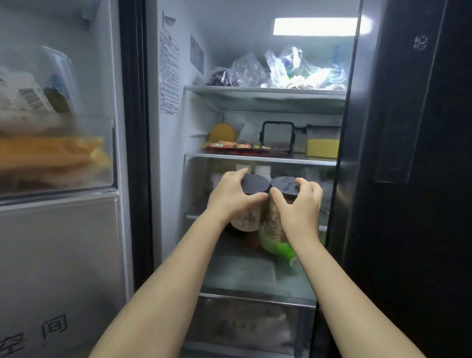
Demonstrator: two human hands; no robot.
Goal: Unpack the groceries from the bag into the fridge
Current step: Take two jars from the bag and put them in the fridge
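Observation:
I hold two clear jars with dark round lids side by side in front of the open fridge (260,159). My left hand (232,197) grips the left jar (252,185) around its top. My right hand (300,205) grips the right jar (282,185), which holds pale brown pieces. The jars touch each other and hang at the level of the third shelf (193,216), at its front edge. The grocery bag is out of view.
The top shelf holds plastic bags (287,69). The second shelf carries a red packet (239,147), a clip-lid box (276,135), a yellow block (322,147). A green item (280,249) lies lower down. The open door (48,147) with packed bins stands left. A dark closed door (420,188) is on the right.

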